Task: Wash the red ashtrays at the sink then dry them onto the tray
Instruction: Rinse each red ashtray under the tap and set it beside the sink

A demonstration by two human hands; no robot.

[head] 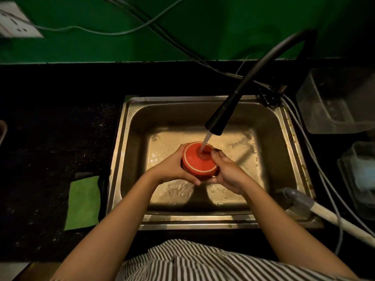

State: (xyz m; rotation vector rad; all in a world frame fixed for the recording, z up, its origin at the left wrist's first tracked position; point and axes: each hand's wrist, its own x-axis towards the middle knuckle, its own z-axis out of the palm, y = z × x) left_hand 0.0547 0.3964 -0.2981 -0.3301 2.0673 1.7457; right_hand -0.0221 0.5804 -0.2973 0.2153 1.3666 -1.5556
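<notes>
Both hands' fingers (186,180) curled round red ashtray (199,159).

We hold the round red ashtray (199,160) over the steel sink (203,219), under the black curved faucet (223,116); a green cloth (83,201) lies left, clear plastic containers (332,104) right.

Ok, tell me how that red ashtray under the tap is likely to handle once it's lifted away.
The red ashtray is probably slippery: water from the faucet runs over it. It looks rigid and fairly heavy for its size, since both the left hand and the right hand grip it. Being round, it may roll if set on edge.
</notes>
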